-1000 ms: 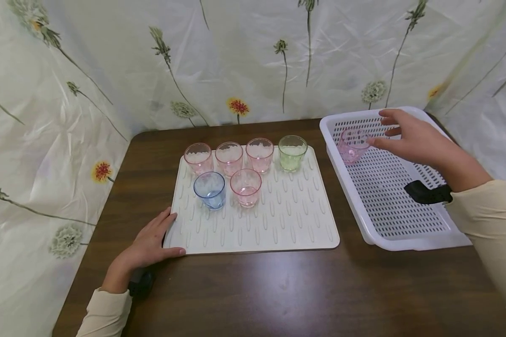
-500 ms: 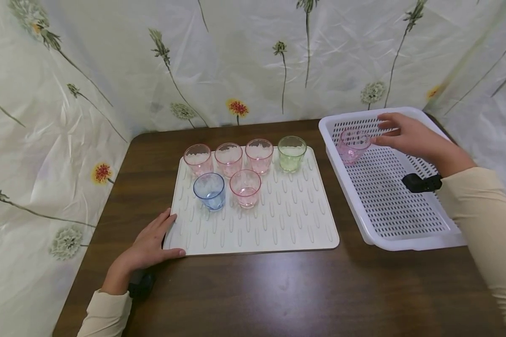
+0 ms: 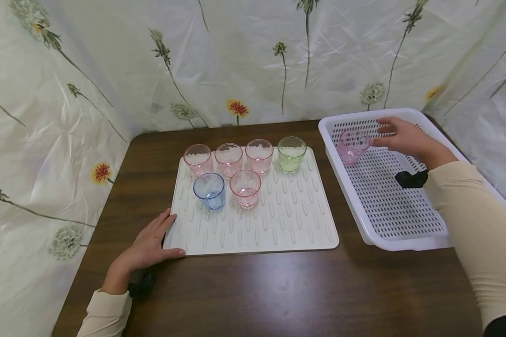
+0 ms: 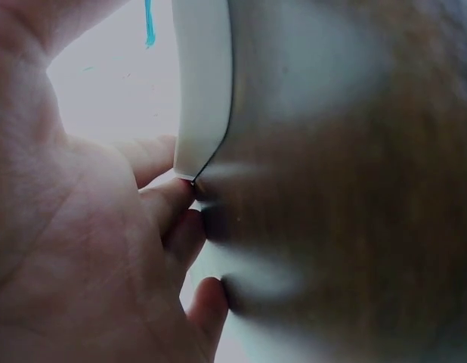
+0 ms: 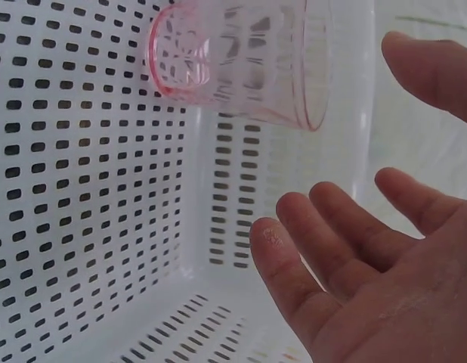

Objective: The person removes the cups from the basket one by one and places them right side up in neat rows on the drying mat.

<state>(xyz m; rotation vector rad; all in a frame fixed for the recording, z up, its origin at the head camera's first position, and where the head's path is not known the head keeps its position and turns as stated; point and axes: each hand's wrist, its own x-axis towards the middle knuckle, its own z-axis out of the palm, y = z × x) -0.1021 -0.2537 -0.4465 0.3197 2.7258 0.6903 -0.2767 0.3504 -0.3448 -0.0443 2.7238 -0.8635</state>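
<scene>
A pink glass (image 3: 351, 152) stands upright inside the white perforated basket (image 3: 364, 220), near its left wall. My right hand (image 3: 409, 139) is just right of this glass, fingers spread; in the right wrist view a gap shows between the fingertips and the pink glass (image 5: 241, 64). At the lower left corner of the white ridged mat (image 3: 286, 234), my left hand (image 3: 147, 243) rests with extended fingers along its edge. The left wrist view has the fingers (image 4: 169, 204) touching the mat's corner (image 4: 203, 98).
Along the mat's back stand several pink glasses (image 3: 229, 164) and one green glass (image 3: 292, 157). A blue glass (image 3: 212, 194) and another pink glass (image 3: 246, 192) stand in front of them. The dark wooden table (image 3: 244, 295) meets a flowered curtain (image 3: 253, 61) behind.
My right wrist and forearm have swung left and the right fingers have lowered slightly beside the pink glass in the basket. The left hand and the glasses keep their places.
</scene>
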